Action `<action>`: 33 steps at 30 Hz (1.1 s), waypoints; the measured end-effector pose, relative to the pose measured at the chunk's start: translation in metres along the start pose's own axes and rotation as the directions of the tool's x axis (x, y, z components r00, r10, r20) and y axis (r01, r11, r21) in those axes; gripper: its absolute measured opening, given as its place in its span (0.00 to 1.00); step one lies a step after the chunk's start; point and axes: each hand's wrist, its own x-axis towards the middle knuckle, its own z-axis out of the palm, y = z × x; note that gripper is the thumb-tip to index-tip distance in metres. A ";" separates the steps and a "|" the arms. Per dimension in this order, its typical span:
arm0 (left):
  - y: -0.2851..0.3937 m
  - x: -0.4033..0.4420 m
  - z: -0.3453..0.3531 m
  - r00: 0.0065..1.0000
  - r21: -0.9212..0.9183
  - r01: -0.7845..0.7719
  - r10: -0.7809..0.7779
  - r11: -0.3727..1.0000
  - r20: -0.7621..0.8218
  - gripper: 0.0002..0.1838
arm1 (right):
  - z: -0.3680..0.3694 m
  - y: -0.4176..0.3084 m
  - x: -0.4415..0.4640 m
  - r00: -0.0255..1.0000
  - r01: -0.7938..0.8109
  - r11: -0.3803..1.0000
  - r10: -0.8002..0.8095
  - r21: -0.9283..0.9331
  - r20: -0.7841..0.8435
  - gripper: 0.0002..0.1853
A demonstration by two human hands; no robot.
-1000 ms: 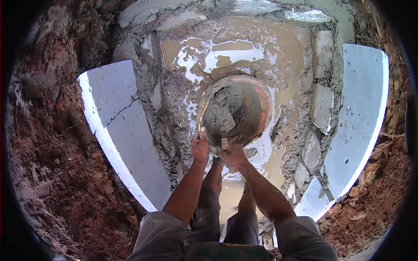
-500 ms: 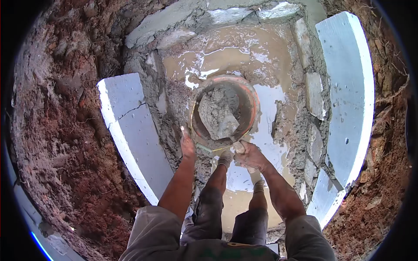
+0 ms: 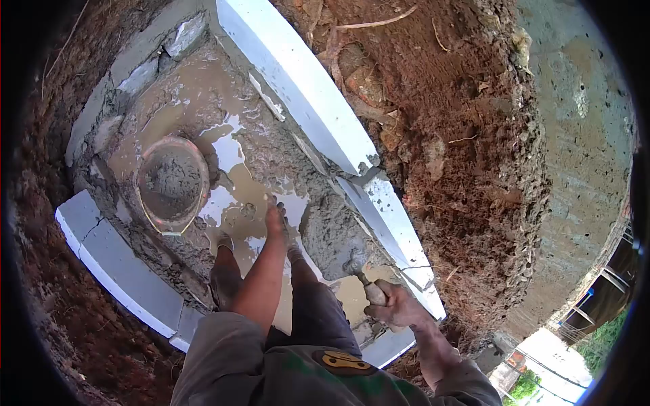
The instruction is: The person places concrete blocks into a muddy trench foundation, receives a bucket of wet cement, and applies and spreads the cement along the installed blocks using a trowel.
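My right hand grips the handle of a trowel, low on the right. The trowel's blade is smeared with mortar and meets the grey mortar bed beside the pale slabs. My left hand hangs over the muddy water near my foot, fingers stretched out, holding nothing. A round bucket with wet mortar inside stands in the mud to the left, apart from both hands.
Pale concrete slabs line the pit on the right, and a cracked one stands at left. Muddy water covers parts of the floor. Red soil banks rise around, with a grey concrete surface at far right.
My view has turned to the right. The trowel has left the bucket and is now at the mortar beside the right slabs. My left hand has moved away from the bucket's side.
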 end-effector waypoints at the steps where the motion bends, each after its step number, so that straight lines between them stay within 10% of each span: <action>1: 0.003 -0.022 0.053 0.991 0.021 0.130 -0.129 0.991 -0.029 0.45 | -0.012 0.002 -0.021 0.996 -0.083 0.997 0.083 0.002 -0.043 0.14; 7: 0.000 -0.042 0.205 0.982 -0.352 0.155 -0.106 0.923 0.154 0.40 | -0.044 0.051 -0.037 0.959 -0.014 0.961 0.090 0.275 -0.268 0.16; 10: -0.002 -0.048 0.234 0.932 -0.414 0.135 0.027 0.900 0.363 0.41 | -0.061 0.018 0.017 0.911 0.009 0.996 0.026 0.083 -0.411 0.23; 18: 0.012 -0.077 0.260 0.985 -0.371 0.148 -0.102 0.917 0.139 0.46 | -0.018 0.039 0.012 0.776 0.157 0.987 -0.106 0.028 -0.622 0.31; 25: 0.003 -0.068 0.270 0.959 -0.564 0.111 0.060 0.819 0.276 0.43 | -0.024 0.061 0.020 0.854 0.123 0.992 -0.086 0.039 -0.514 0.30; 29: 0.010 -0.083 0.276 0.985 -0.554 0.103 -0.006 0.826 0.173 0.41 | 0.004 0.121 0.012 0.641 0.307 0.943 -0.304 -0.127 -0.705 0.27; 33: 0.010 -0.080 0.272 0.972 -0.519 0.131 -0.005 0.845 0.236 0.41 | 0.004 0.137 -0.006 0.935 0.194 0.673 0.092 0.713 -0.341 0.21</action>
